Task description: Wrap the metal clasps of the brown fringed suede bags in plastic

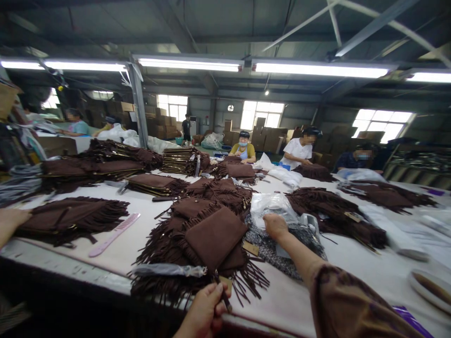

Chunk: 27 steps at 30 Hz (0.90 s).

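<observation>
A dark brown fringed bag lies on a pile of similar ones at the front of the table. My left hand is closed at its near edge, pinching a thin brown strap. Beside the fingers hangs a tan tag. A plastic-wrapped strap with a metal clasp lies across the fringe. Further right, my right hand reaches out with fingers closed on clear plastic. This plastic lies over a grey speckled fabric piece; the fingertips are partly hidden.
Another person's hand rests by a fringed bag at left, near a pink comb. Brown bag stacks cover the table's far side. A tape roll lies at right. Several co-workers sit or stand beyond.
</observation>
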Available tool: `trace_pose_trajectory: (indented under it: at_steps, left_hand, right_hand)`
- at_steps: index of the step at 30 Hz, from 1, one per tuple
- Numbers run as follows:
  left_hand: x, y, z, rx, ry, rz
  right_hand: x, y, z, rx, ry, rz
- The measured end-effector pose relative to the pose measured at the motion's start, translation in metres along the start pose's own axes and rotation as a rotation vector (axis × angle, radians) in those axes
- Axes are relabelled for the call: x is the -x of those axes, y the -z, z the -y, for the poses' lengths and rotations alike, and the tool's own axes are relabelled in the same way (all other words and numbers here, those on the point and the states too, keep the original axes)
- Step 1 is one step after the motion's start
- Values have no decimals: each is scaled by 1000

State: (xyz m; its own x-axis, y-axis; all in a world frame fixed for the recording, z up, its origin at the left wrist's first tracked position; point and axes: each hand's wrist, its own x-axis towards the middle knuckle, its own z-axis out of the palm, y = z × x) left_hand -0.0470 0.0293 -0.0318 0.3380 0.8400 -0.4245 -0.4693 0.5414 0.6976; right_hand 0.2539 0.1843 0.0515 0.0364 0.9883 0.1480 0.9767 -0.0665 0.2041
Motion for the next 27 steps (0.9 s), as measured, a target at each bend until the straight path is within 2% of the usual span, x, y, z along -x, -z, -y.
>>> trace_pose_trajectory:
  at_steps: [5, 12, 16, 19, 21, 24, 27]
  left_hand:
    - [5, -7, -4, 4, 20, -17]
    - [5, -6, -5, -4, -13, -36]
    - [0, 1, 2, -13, -14, 50]
    - [-3, 5, 4, -36, 4, 110]
    - [-2, 4, 2, -25, 4, 95]
    - [4, 0, -5, 55, 26, 37]
    - [10, -3, -15, 155, 90, 47]
  right_hand:
    - [6, 2, -4, -2, 64, 13]
    - [4, -7, 15, -45, 112, 51]
    - [4, -7, 18, -119, 68, 16]
    - [3, 4, 18, -218, 27, -43]
    - [6, 15, 19, -309, 1, -109]
    - [26, 23, 28, -489, -8, -156]
    - [69, 16, 48, -729, 22, -64]
